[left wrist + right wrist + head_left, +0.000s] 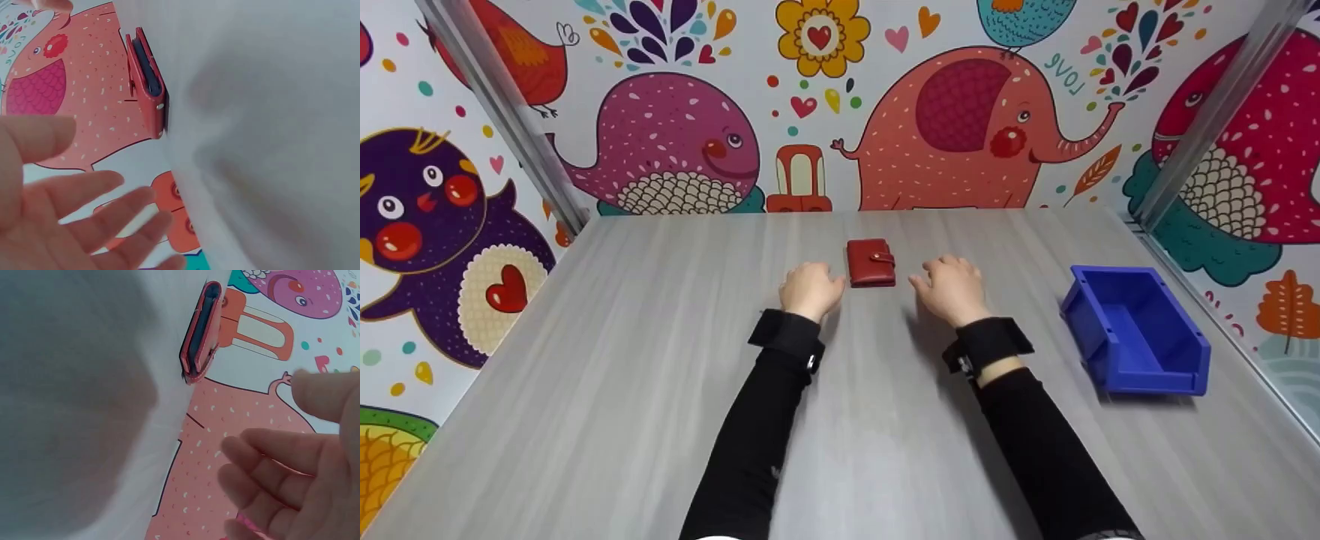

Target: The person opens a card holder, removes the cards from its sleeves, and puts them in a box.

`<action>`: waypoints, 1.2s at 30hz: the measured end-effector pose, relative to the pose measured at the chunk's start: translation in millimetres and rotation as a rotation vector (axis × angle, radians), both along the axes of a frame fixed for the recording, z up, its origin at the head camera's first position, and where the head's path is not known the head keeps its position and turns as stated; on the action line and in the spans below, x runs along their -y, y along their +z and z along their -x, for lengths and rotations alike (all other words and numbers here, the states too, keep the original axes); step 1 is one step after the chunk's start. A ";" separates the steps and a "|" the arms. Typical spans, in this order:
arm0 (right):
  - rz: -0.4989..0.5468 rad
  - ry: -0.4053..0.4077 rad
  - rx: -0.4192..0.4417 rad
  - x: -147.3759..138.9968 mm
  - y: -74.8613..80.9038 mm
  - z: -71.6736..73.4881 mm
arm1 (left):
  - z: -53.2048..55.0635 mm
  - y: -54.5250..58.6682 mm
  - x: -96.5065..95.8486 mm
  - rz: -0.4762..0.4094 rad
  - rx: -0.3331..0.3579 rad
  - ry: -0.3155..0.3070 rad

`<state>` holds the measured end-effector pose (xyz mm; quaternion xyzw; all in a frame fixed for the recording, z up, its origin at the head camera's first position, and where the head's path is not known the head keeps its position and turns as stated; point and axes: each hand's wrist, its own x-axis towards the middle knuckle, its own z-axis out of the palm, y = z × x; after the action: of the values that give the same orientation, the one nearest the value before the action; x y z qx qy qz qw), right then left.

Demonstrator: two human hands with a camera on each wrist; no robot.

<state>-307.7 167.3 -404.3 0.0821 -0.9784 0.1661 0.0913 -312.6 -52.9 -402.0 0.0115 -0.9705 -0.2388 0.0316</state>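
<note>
A small red wallet [871, 263] with a snap strap lies flat on the table between the two hands. My left hand [811, 289] hovers just to its left, apart from it, with nothing held. On the other side my right hand [952, 289] is a little farther off, also holding nothing. Seen from the left wrist, the fingers [84, 197] are loosely extended and the wallet [147, 84] shows its edge with dark inner layers. In the right wrist view the fingers [270, 478] are relaxed and slightly bent, short of the wallet [201, 332].
A blue plastic bin [1140, 330] with a low front stands at the right side of the light wood-grain table [585, 390]. Walls printed with cartoon animals [960, 135] enclose the back and sides, with metal posts [510, 112] at the corners.
</note>
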 end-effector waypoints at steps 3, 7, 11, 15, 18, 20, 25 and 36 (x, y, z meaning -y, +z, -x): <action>0.004 -0.003 -0.033 4.8 0.2 7.0 | 5.8 0.9 -5.3 -0.025 -0.009 0.028; -0.003 0.003 -0.055 11.2 -0.9 14.5 | 11.9 -0.3 -11.4 -0.071 -0.033 0.067; -0.011 0.012 -0.051 16.2 -3.0 21.7 | 16.4 -3.7 -15.4 -0.118 -0.078 0.098; -0.010 0.011 -0.026 20.1 -5.5 29.2 | 20.5 -7.0 -18.4 -0.136 -0.096 0.118; -0.006 0.004 0.007 22.6 -7.2 34.6 | 24.2 -9.1 -21.4 -0.144 -0.074 0.127; -0.006 -0.004 0.041 24.5 -8.3 37.8 | 25.2 -10.2 -23.6 -0.149 -0.040 0.131; -0.005 -0.029 0.117 29.6 -11.1 41.2 | 23.8 -13.0 -26.5 -0.149 0.043 0.136; 0.000 -0.057 0.222 36.1 -16.4 46.1 | 27.6 -12.8 -35.0 -0.114 0.130 0.104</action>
<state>-353.8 131.2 -420.7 0.0353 -0.9844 0.1717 -0.0130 -340.2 -17.9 -414.9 0.0792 -0.9534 -0.2906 -0.0196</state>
